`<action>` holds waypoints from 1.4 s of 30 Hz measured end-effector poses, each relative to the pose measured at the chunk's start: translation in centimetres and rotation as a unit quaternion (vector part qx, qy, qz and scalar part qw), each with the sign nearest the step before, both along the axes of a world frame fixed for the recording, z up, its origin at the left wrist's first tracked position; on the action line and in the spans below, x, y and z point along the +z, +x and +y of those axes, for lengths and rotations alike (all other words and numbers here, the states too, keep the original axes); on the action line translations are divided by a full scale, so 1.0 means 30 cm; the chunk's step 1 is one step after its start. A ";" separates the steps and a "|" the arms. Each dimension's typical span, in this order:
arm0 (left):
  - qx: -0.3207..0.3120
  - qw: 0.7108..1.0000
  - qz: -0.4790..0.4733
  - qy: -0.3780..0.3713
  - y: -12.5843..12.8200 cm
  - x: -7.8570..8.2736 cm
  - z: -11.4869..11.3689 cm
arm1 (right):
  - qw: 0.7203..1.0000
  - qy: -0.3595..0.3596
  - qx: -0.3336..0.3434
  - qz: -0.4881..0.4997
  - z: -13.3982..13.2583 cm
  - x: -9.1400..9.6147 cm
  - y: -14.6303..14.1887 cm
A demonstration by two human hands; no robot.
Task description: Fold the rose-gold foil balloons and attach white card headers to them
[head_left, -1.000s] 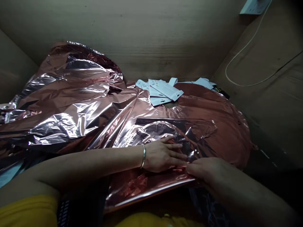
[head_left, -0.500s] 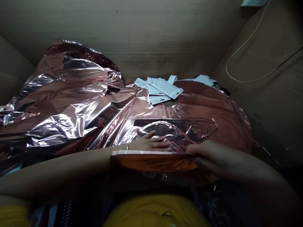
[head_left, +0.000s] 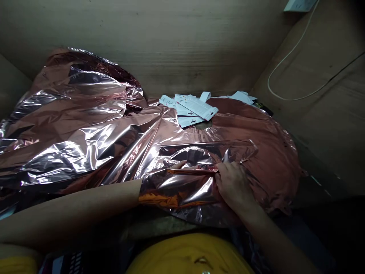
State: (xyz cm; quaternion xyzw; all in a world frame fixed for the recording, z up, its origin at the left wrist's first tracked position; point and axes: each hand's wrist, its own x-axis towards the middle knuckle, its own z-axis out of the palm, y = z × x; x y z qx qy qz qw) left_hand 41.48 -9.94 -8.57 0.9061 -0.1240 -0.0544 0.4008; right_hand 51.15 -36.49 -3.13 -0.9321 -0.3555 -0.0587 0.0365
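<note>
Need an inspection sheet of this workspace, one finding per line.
Surface: largely hidden under the foil.
Job's things: shiny pinkish foil, flatter at right, crumpled at left; a foil flap lies over the left grip.
Clutter: printed white cards overlapping near the back wall.
Grips: right grip holds the flap's right edge; left grip mostly hidden, state unclear.
Cables: pale cord loops at right, apart from the foil.
Surroundings: white box top right, purpose unclear.

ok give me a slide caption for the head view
Right hand holding a fold of shiny pinkish foil over the mostly hidden left hand, white printed cards lying beyond.
</note>
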 end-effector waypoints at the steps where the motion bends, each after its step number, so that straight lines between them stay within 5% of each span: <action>1: -0.018 1.000 0.007 -0.001 0.006 0.006 0.004 | 1.000 0.019 -0.011 0.002 -0.003 -0.017 0.001; 3: -0.041 0.999 0.012 0.026 0.020 0.041 0.022 | 0.999 0.042 -0.013 0.015 -0.007 -0.035 0.006; 6: 0.001 0.990 -0.038 0.135 0.010 0.166 0.077 | 0.998 0.056 -0.007 0.034 -0.011 -0.038 0.013; 9: 0.163 0.951 -0.133 0.227 -0.063 0.334 0.089 | 0.997 0.067 -0.008 0.039 -0.014 -0.038 0.016; 10: 0.263 0.905 -0.176 0.284 -0.094 0.378 0.065 | 0.997 0.072 -0.006 0.039 -0.015 -0.039 0.016; 11: 0.298 0.880 -0.187 0.320 -0.122 0.407 0.024 | 0.996 0.075 -0.004 0.038 -0.014 -0.041 0.015; 12: 0.253 0.886 -0.216 0.321 -0.142 0.419 -0.030 | 0.996 0.077 -0.003 0.037 -0.013 -0.042 0.014; 15: 0.091 0.922 -0.205 0.317 -0.143 0.350 -0.215 | 0.997 0.068 0.000 0.040 -0.008 -0.040 0.010; 18: 0.100 0.936 -0.108 0.320 -0.098 0.219 -0.327 | 0.998 0.054 0.018 0.037 -0.007 -0.022 0.019; 22: 0.104 0.946 -0.065 0.301 -0.087 0.132 -0.331 | 0.992 0.049 -0.004 0.116 -0.039 0.027 0.086; 24: 0.102 0.948 -0.067 0.295 -0.100 0.131 -0.318 | 0.958 0.080 -0.042 0.270 -0.066 0.047 0.140; 26: 0.102 0.950 -0.068 0.288 -0.109 0.139 -0.313 | 0.892 0.124 -0.080 0.427 -0.097 0.056 0.193; 29: 0.095 0.953 -0.062 0.280 -0.108 0.149 -0.315 | 0.834 0.148 -0.094 0.524 -0.144 0.058 0.252; 32: 0.077 0.957 -0.059 0.274 -0.102 0.153 -0.316 | 0.886 0.052 -0.080 0.453 -0.184 0.073 0.262; 34: 0.069 0.959 -0.059 0.269 -0.101 0.154 -0.314 | 0.961 0.003 -0.090 0.262 -0.194 0.096 0.233; 36: 0.066 0.960 -0.060 0.265 -0.102 0.153 -0.313 | 0.998 0.024 -0.034 0.050 -0.182 0.117 0.172; 39: 0.070 0.960 -0.065 0.262 -0.105 0.148 -0.313 | 0.985 0.039 0.167 -0.010 -0.136 0.112 0.051; 42: 0.073 0.960 -0.068 0.261 -0.106 0.147 -0.312 | 0.973 -0.019 0.219 0.077 -0.104 0.054 -0.043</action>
